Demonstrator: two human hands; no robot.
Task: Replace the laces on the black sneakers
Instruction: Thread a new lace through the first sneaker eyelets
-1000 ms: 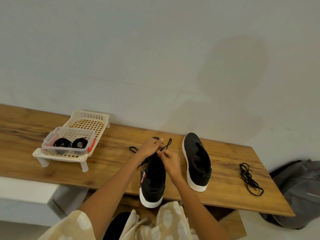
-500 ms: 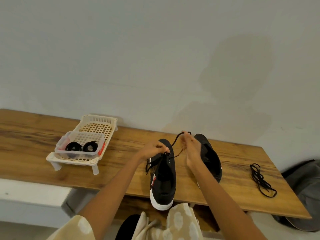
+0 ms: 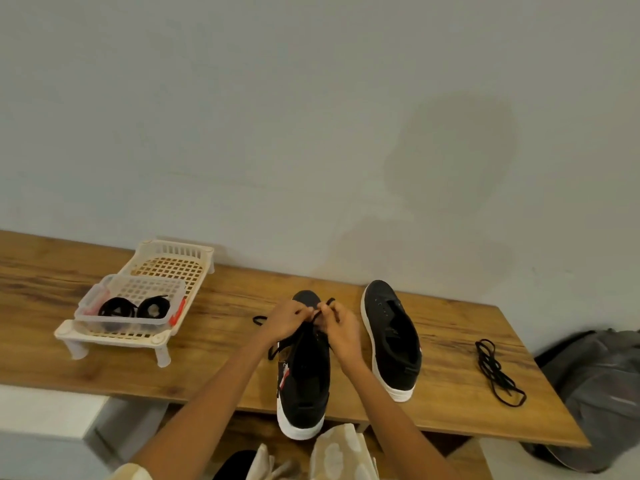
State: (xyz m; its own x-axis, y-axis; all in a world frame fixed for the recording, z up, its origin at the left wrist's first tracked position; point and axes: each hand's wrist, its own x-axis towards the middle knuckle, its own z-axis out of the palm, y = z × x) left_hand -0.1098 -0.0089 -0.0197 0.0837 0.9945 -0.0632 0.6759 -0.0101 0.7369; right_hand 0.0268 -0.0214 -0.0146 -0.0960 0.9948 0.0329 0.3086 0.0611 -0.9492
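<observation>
- The bench [image 3: 104, 368] carries both black sneakers; the laceless right sneaker [image 3: 391, 337] waits just beside the near sneaker [image 3: 304, 375].
- The right hand [image 3: 341, 327], raised half a second ago, is back at the eyelets.
- Both grips, left hand [image 3: 285, 322] too, pinch the lace [image 3: 313, 318]: threading continues.

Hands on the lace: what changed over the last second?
The right hand, which half a second ago had drawn the lace up and away, came back beside the left hand over the near sneaker. Both still pinch the lace. The second sneaker, loose lace and basket stayed put.
</observation>
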